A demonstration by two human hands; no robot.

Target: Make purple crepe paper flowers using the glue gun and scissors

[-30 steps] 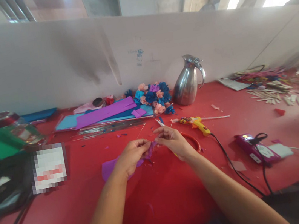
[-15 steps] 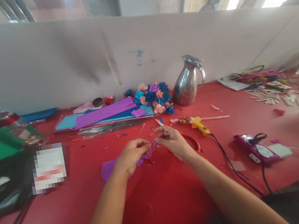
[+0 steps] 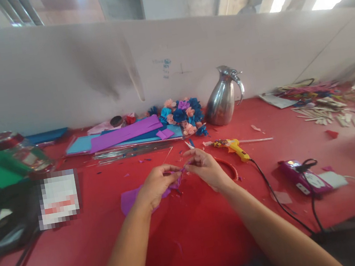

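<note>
Both my hands meet over the middle of the red table (image 3: 195,239). My left hand (image 3: 157,185) pinches one end of a small purple paper strip (image 3: 180,179), and my right hand (image 3: 206,167) pinches the other end with fingers pressed together. A purple paper sheet (image 3: 128,200) lies flat under my left hand. A red hoop (image 3: 229,167) lies just behind my right hand. Scissors (image 3: 189,145) rest a little beyond my fingers.
A yellow glue gun (image 3: 234,147) with a black cord lies to the right, near a purple power strip (image 3: 302,178). A steel jug (image 3: 222,98), paper flowers (image 3: 183,116) and stacked purple and blue sheets (image 3: 123,135) line the white back wall. A green sheet and a jar (image 3: 20,152) stand at left.
My hands have drawn slightly closer together on the purple strip. Nothing else on the table has moved.
</note>
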